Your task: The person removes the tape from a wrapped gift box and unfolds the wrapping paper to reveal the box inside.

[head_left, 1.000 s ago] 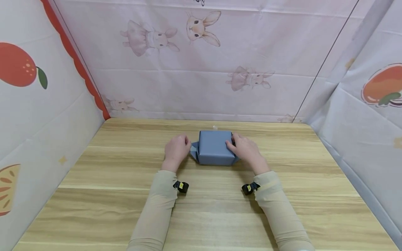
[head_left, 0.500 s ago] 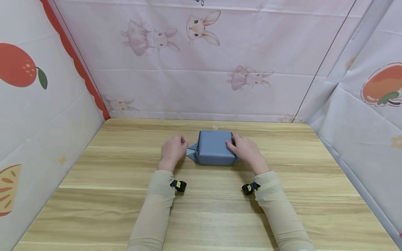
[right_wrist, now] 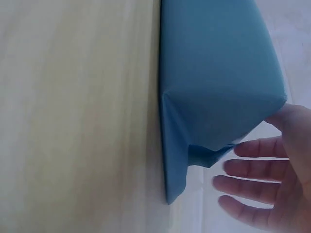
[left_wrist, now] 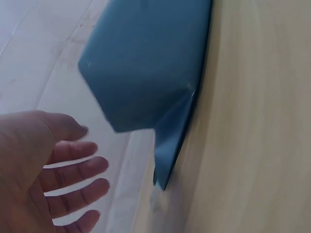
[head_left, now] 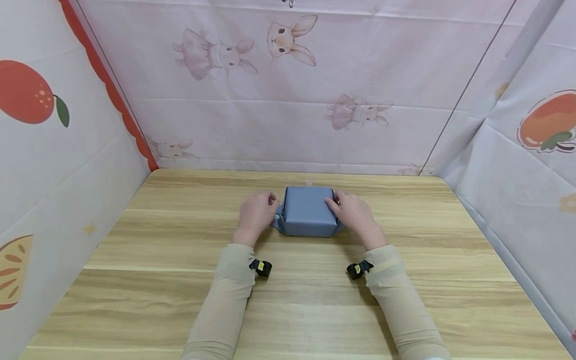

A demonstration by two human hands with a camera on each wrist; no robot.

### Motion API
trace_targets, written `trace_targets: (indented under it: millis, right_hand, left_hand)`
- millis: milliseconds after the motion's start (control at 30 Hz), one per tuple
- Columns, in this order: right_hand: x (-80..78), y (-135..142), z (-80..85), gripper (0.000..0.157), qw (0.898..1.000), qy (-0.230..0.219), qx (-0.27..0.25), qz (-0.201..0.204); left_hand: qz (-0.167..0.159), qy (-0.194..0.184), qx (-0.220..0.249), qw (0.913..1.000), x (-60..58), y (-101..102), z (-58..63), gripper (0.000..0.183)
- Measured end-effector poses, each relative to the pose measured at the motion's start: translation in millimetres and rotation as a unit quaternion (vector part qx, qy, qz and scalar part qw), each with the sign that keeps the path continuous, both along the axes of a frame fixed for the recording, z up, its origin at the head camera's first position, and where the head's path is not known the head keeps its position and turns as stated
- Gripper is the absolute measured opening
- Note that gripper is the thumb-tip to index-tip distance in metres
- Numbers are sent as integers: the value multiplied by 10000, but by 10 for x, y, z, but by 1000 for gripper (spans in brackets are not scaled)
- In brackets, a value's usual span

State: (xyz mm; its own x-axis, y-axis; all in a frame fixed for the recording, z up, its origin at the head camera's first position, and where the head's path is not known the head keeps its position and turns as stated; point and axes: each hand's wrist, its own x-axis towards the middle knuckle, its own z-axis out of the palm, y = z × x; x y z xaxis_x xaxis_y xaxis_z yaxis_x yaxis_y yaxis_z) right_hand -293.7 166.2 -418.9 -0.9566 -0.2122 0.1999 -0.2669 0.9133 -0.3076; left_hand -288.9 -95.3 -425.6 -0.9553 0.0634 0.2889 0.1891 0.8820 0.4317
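Note:
A box wrapped in blue paper (head_left: 309,211) lies on the table, its paper ends sticking out at both short sides. My left hand (head_left: 257,212) is beside the left paper flap (head_left: 277,225). In the left wrist view its fingers (left_wrist: 77,174) bend loosely, with a gap to the wrapped box. My right hand (head_left: 354,212) is at the box's right end, the thumb resting on the top edge. In the right wrist view the other fingers (right_wrist: 257,170) are fairly straight, the index fingertip by the right paper flap (right_wrist: 177,160). The box hides the thumb's tip there.
The wooden table (head_left: 135,280) meets a rabbit-print cloth wall (head_left: 288,135) close behind the box. Fruit-print cloths hang at both sides. A small clear piece, perhaps tape (head_left: 308,182), sits at the back edge of the table.
My left hand first moved slightly left as the left paper flap spread outward, then came back right towards the box, and the flap is drawn in again. The right hand has barely moved.

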Motion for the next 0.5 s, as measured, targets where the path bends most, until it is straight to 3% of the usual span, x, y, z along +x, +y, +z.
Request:
trace_targets:
  millis: [167,333,500]
  right_hand:
    - [-38,8,-34,49,9989,112,-464,13]
    - [-110,11,-93,65,9956,-66,-676,638]
    - [-132,25,-125,68,9880,-469,-1123,954]
  left_hand:
    - [-369,13,16,9993,5,111,-24,36]
    - [-604,-8,2,9982,35,160,-39,39]
    - [-611,-14,-39,9981,38,168,-46,39]
